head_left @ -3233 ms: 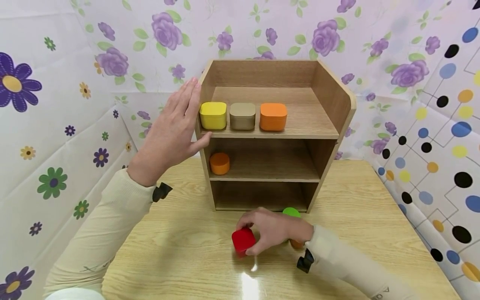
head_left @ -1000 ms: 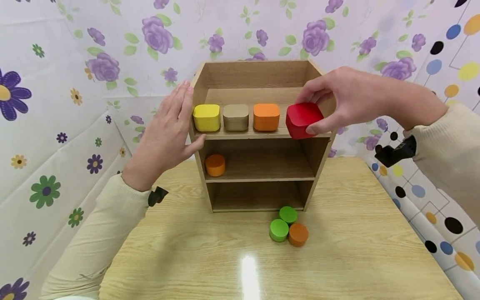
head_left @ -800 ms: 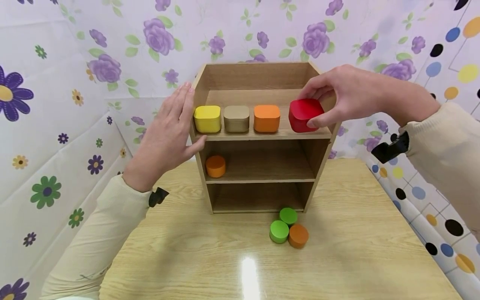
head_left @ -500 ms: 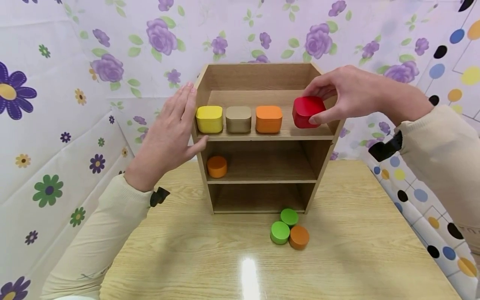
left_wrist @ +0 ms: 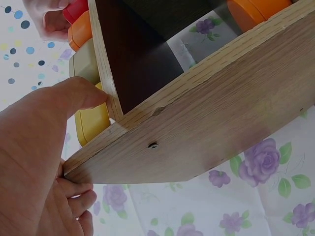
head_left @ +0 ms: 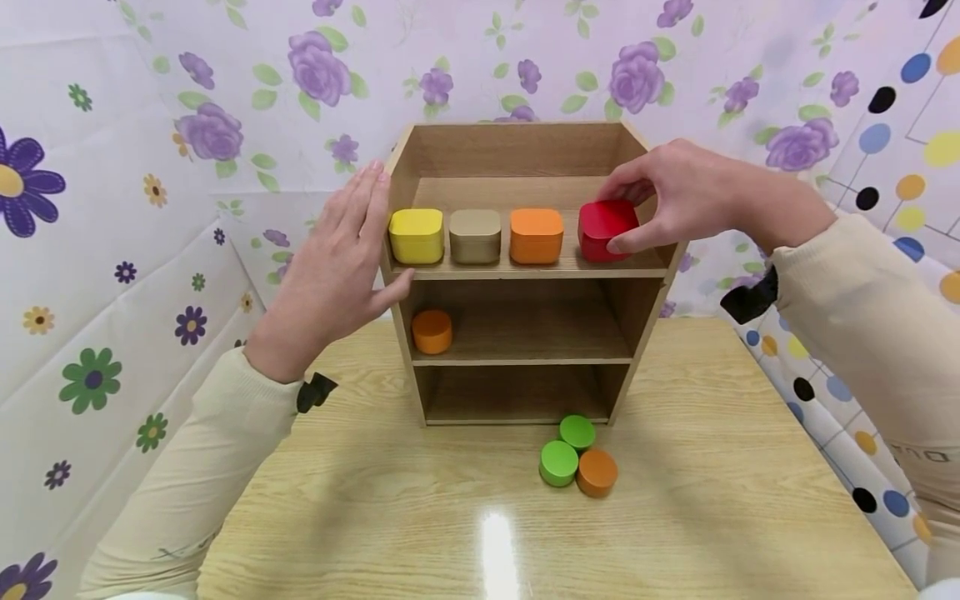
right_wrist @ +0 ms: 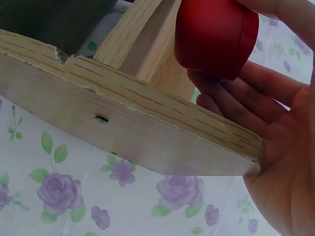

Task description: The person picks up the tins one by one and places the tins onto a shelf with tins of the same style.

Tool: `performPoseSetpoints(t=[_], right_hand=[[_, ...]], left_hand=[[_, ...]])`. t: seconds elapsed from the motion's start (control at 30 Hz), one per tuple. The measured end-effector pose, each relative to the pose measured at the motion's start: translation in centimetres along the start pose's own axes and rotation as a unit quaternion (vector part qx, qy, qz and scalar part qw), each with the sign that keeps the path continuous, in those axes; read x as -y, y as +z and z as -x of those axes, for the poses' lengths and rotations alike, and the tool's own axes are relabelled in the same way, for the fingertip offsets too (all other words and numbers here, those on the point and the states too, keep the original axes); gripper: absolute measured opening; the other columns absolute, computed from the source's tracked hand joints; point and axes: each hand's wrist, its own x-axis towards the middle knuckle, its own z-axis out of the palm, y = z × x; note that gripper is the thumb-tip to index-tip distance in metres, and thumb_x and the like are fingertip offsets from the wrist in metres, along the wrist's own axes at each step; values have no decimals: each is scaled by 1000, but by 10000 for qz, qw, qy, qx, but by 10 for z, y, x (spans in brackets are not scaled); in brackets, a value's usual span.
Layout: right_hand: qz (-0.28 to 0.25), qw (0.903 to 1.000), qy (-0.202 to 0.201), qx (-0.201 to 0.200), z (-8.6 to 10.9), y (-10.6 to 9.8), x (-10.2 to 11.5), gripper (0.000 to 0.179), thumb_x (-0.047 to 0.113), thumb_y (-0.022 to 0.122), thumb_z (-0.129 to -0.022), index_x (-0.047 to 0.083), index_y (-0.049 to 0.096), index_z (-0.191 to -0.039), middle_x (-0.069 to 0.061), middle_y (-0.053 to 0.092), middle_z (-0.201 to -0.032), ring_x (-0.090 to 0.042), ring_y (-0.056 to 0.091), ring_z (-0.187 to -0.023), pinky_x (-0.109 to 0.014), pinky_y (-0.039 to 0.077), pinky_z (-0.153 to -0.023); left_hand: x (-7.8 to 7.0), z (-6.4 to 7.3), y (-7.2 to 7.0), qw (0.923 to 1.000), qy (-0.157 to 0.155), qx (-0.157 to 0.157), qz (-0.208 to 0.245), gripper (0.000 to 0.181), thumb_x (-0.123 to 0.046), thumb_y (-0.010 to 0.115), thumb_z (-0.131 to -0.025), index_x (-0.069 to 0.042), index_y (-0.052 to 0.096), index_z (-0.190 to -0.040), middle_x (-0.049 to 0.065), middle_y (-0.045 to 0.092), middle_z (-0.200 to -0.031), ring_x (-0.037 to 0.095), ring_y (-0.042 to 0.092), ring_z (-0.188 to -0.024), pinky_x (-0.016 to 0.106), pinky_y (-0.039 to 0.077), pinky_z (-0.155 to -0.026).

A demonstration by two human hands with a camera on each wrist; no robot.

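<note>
My right hand (head_left: 690,196) holds a red rounded-square box (head_left: 603,229) between thumb and fingers, at the right end of the shelf unit's top tier. In the right wrist view the red box (right_wrist: 211,37) has a seam near one end, and fingers curl behind it. Left of it on that tier stand an orange box (head_left: 536,237), a khaki box (head_left: 475,237) and a yellow box (head_left: 416,237), evenly spaced. My left hand (head_left: 326,267) lies with straight fingers along the left side of the wooden shelf unit (head_left: 517,275), thumb (left_wrist: 86,93) touching its front edge.
A round orange box (head_left: 432,332) sits at the left of the middle tier. On the table (head_left: 360,500), before the unit, two round green boxes (head_left: 558,463) and a round brown-orange box (head_left: 597,472) stand close together. Patterned cloth walls (head_left: 90,250) surround the table.
My right hand has lifted the red box from the table to the top tier's right end, then shifted it slightly left, toward the orange box. My left hand stays at the unit's side.
</note>
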Motion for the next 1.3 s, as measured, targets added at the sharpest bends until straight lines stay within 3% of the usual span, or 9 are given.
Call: performPoseSetpoints(t=[0.97, 1.1, 1.3], right_hand=[[83, 9996, 190, 182, -3, 4, 2, 60, 32, 79, -89, 7, 66, -141, -16, 73, -133, -33, 67, -123, -52, 58, -104], [-16, 9999, 18, -142, 2, 4, 0, 62, 36, 81, -88, 8, 66, -142, -15, 72, -136, -34, 67, -125, -55, 56, -107], [79, 9902, -608, -1258, 21, 6, -3, 60, 34, 86, -84, 11, 70, -137, -12, 74, -132, -34, 68, -122, -59, 53, -106]], left_hand=[[0, -2, -4, 9999, -61, 99, -45, 99, -31, 71, -96, 11, 13, -164, 29, 18, -174, 42, 20, -163, 49, 16, -137], [-1, -2, -3, 9998, -103, 145, -132, 100, -33, 70, -96, 10, 12, -165, 29, 18, -174, 42, 20, -163, 51, 18, -136], [-1, -2, -2, 9989, -275, 288, -241, 103, -39, 71, -97, 9, 10, -165, 27, 14, -175, 42, 20, -163, 55, 20, -135]])
